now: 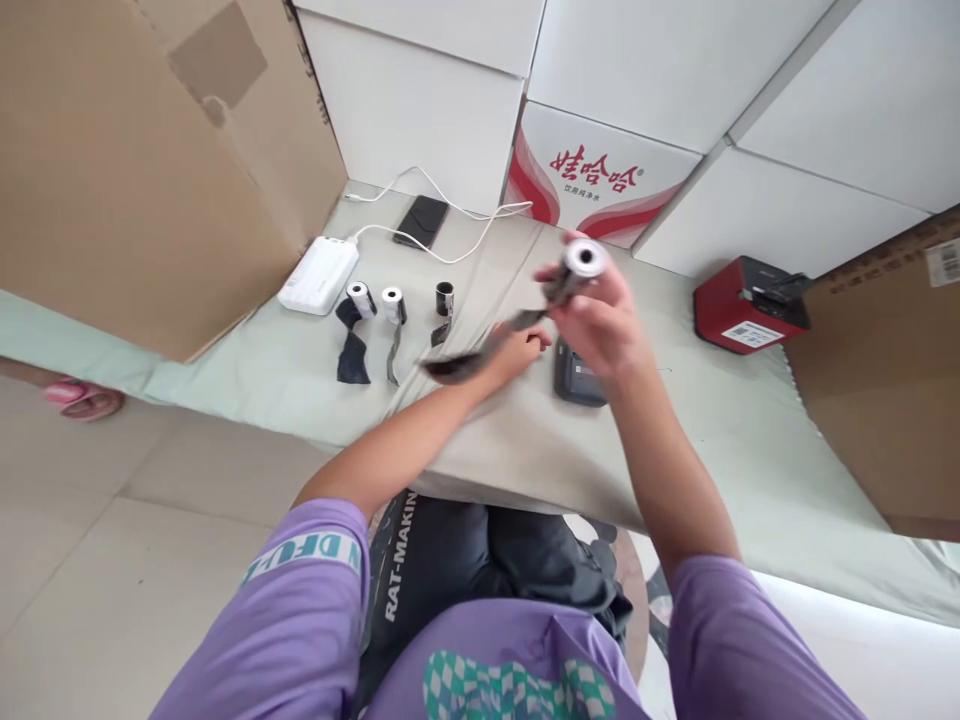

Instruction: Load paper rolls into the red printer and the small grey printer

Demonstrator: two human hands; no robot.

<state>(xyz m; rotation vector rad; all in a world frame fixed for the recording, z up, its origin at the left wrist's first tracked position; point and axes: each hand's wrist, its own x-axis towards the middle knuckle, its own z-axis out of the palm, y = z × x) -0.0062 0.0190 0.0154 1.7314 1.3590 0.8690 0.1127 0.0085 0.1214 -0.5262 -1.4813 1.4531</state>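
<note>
My right hand [600, 315] is raised above the table, its fingers wrapped round a small paper roll [585, 258] with a white end and a dark core hole. A dark, blurred strip hangs from the roll and passes across my left wrist. Low over the cloth, my left hand [519, 352] has its fingers curled in; what they hold, if anything, is hidden. Just right of it lies a dark grey boxy device [579, 375], partly covered by my right hand. Two white-ended rolls [360, 298] with dark tails and a black-ended roll [445, 298] stand to the left.
A white power bank [319, 275] with a white cable lies beside a black phone-like slab [421, 221]. Large cardboard boxes [150, 150] stand left and right. A red and black device [750, 305] sits at the right, and white cartons [607, 170] line the back of the cloth-covered table [720, 420].
</note>
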